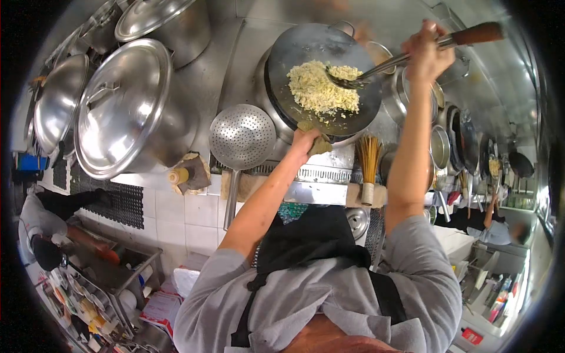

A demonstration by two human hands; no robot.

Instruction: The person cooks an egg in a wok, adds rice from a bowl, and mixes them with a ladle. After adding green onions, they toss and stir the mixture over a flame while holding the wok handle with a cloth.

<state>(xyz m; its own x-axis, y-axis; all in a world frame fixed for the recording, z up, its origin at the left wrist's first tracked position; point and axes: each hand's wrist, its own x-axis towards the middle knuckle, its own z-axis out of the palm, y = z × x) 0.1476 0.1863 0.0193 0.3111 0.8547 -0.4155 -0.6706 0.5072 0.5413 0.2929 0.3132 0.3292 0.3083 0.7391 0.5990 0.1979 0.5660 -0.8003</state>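
A dark wok (294, 47) sits over the burner, with pale yellow fried rice (321, 94) heaped in its middle. My left hand (307, 144) is closed around the wok's near edge through a folded greenish-brown cloth (321, 145). Raised at the wok's right side, my right hand (428, 53) grips the metal shaft of a wok ladle (391, 62) close to its brown wooden handle. The ladle's bowl rests in the rice and has some of it inside.
A perforated strainer (242, 136) lies left of the wok, and a bamboo brush (369, 167) stands at its lower right. Large lidded pots (123, 109) fill the left side. Other people work at the far left (44, 223) and far right (491, 229).
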